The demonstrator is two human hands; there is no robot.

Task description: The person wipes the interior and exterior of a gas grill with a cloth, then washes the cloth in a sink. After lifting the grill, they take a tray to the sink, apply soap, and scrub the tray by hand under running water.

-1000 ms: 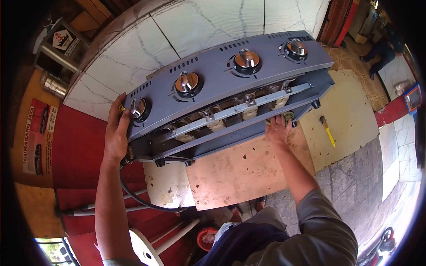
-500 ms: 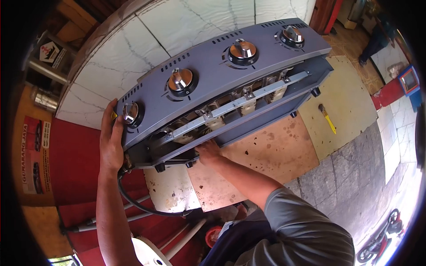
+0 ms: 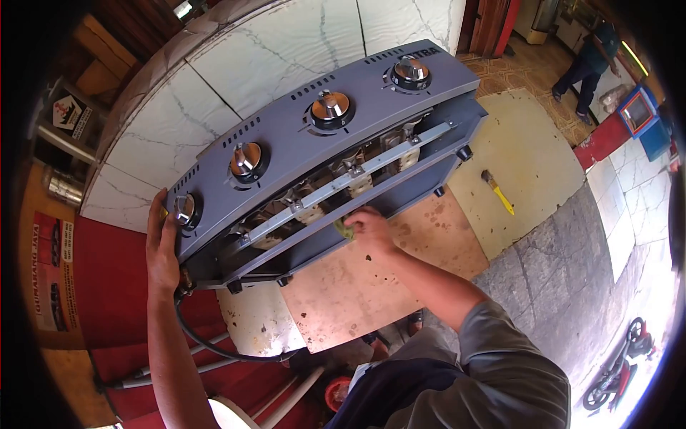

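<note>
A grey gas stove with several round control knobs is tipped up against a tiled wall, its front panel facing up. My left hand grips the stove's left end, fingers over the panel edge beside the end knob. In my right hand is a green scouring pad, pressed to the lower panel between the rubber feet. The pad is partly covered by the fingers. Above that hand, a metal bar runs along the open underside in front of the valves.
Right of the stove, a yellow-handled brush lies on a stained board. A black hose curves down from the stove's left end. Another person stands at upper right. A motorbike is outside at lower right.
My right hand has moved rightward along the stove's lower panel, and the green pad now shows. My left hand keeps its hold. The view has shifted, showing more of the other person.
</note>
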